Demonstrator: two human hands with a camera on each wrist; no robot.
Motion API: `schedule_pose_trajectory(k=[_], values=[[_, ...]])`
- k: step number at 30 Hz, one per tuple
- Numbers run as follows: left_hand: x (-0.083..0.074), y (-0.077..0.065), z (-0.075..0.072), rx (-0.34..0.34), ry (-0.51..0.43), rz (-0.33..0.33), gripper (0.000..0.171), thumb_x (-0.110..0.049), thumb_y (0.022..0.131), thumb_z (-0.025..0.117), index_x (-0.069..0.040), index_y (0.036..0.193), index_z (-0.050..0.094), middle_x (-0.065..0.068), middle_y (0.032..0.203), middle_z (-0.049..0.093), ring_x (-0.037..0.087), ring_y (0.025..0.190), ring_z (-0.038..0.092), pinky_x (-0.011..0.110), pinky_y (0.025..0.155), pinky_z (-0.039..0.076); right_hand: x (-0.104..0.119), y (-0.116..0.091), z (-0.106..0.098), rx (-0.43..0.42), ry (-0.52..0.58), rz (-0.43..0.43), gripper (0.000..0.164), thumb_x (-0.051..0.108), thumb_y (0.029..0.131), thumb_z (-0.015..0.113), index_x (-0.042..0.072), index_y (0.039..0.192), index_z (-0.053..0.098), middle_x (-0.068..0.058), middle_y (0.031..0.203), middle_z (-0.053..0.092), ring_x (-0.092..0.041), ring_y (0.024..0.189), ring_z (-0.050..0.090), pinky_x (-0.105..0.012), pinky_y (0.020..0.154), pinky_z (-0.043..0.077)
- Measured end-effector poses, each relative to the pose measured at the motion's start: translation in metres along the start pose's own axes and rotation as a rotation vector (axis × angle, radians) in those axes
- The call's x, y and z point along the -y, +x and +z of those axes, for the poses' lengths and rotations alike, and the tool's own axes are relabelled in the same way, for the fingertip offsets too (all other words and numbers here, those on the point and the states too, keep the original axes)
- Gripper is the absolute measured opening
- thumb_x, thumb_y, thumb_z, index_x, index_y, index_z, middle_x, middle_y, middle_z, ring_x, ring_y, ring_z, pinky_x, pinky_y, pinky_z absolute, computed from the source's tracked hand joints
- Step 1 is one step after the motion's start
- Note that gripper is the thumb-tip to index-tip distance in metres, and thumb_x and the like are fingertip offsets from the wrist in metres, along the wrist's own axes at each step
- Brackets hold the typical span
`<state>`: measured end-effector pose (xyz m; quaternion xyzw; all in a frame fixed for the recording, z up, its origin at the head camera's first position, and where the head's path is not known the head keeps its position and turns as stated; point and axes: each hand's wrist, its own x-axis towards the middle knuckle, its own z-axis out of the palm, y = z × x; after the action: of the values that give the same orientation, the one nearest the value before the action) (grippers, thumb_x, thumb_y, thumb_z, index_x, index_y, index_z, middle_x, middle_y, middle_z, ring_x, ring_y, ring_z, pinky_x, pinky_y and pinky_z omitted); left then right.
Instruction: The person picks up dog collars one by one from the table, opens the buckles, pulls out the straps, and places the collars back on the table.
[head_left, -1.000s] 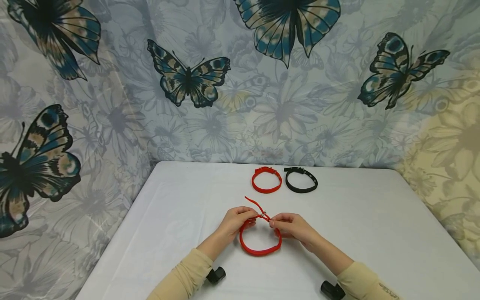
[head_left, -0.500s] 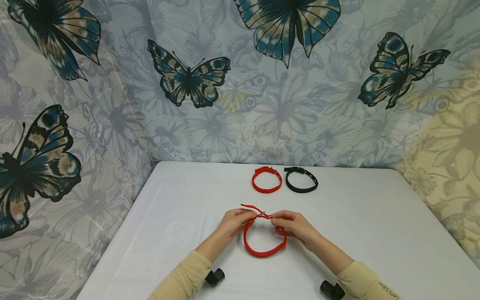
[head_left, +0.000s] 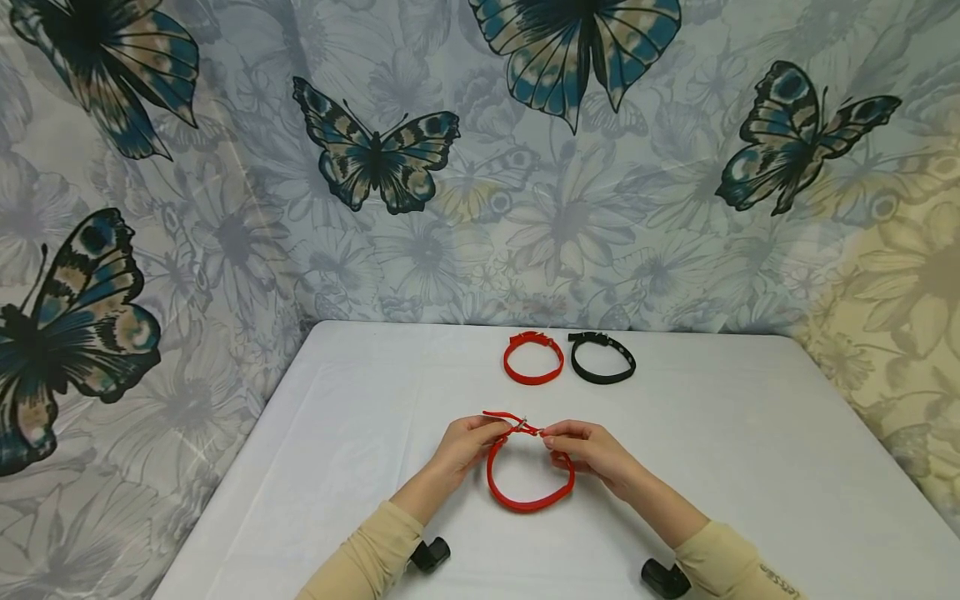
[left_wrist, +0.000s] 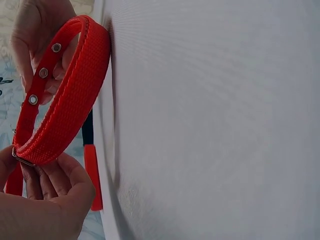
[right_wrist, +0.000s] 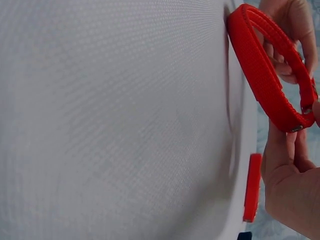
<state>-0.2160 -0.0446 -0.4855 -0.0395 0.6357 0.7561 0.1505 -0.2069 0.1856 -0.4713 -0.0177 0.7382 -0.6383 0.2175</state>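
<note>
A red collar [head_left: 531,506] forms a loop between the two hands, just above the white table. My left hand [head_left: 471,440] pinches it at the left, beside the metal buckle [left_wrist: 23,159]. At the right, the fingertips of my right hand [head_left: 588,447] pinch the band near the fastening. The collar's loose strap end [head_left: 498,414] sticks out leftward past the buckle, above the left fingers. Metal-ringed holes [left_wrist: 43,73] line the strap in the left wrist view. Fingers partly hide the fastening.
Behind the hands, a second red collar [head_left: 533,381] and a black collar [head_left: 604,380] lie buckled side by side on the white table [head_left: 360,392]. A patterned butterfly cloth [head_left: 420,275] hangs behind the table's far edge.
The loose strap end has swung down from pointing up and away to lying nearly flat toward the left. The held collar's loop has shifted slightly right. Both hands keep their grip.
</note>
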Motion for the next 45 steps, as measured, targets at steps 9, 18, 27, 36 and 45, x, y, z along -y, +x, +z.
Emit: schedule_pose_trajectory(k=[9, 18, 27, 36, 45], values=[[0.0008, 0.0002, 0.0, -0.005, 0.003, -0.008, 0.027, -0.016, 0.086, 0.074, 0.003, 0.105, 0.071, 0.0, 0.088, 0.072, 0.011, 0.081, 0.066, 0.027, 0.08, 0.054, 0.0009, 0.001, 0.0015, 0.001, 0.014, 0.013, 0.042, 0.028, 0.093, 0.067, -0.005, 0.118, 0.062, -0.009, 0.1, 0.068, -0.017, 0.084, 0.065, -0.031, 0.078, 0.055], [-0.0004, -0.0011, 0.0013, 0.007, 0.004, -0.006, 0.029, -0.018, 0.086, 0.074, 0.002, 0.106, 0.071, 0.0, 0.089, 0.072, 0.011, 0.083, 0.065, 0.028, 0.082, 0.054, 0.0031, 0.0029, 0.0042, -0.02, 0.0, 0.012, 0.038, 0.033, 0.092, 0.068, 0.001, 0.112, 0.065, -0.011, 0.102, 0.068, -0.017, 0.085, 0.065, -0.031, 0.079, 0.055], [-0.0005, -0.0005, 0.0011, 0.011, -0.002, -0.005, 0.028, -0.017, 0.086, 0.074, 0.004, 0.105, 0.071, 0.0, 0.088, 0.072, 0.011, 0.082, 0.066, 0.027, 0.08, 0.054, -0.0008, 0.0055, 0.0046, -0.044, 0.001, 0.01, 0.039, 0.032, 0.089, 0.072, 0.002, 0.114, 0.066, -0.017, 0.108, 0.067, -0.018, 0.086, 0.064, -0.031, 0.08, 0.056], [0.0, -0.0001, 0.001, -0.004, 0.007, -0.006, 0.027, -0.017, 0.086, 0.074, 0.004, 0.103, 0.07, 0.002, 0.088, 0.071, 0.011, 0.08, 0.066, 0.026, 0.079, 0.055, 0.0025, 0.0029, 0.004, -0.027, 0.035, 0.007, 0.04, 0.029, 0.09, 0.071, 0.001, 0.118, 0.066, -0.014, 0.111, 0.067, -0.018, 0.089, 0.063, -0.032, 0.083, 0.056], [0.0005, -0.0001, 0.0002, -0.006, 0.01, -0.006, 0.026, -0.017, 0.087, 0.074, 0.003, 0.102, 0.071, 0.0, 0.086, 0.071, 0.011, 0.079, 0.065, 0.027, 0.079, 0.054, 0.004, 0.001, 0.0043, -0.001, 0.059, -0.005, 0.037, 0.026, 0.093, 0.068, 0.0, 0.118, 0.066, -0.011, 0.112, 0.067, -0.017, 0.089, 0.062, -0.033, 0.085, 0.055]])
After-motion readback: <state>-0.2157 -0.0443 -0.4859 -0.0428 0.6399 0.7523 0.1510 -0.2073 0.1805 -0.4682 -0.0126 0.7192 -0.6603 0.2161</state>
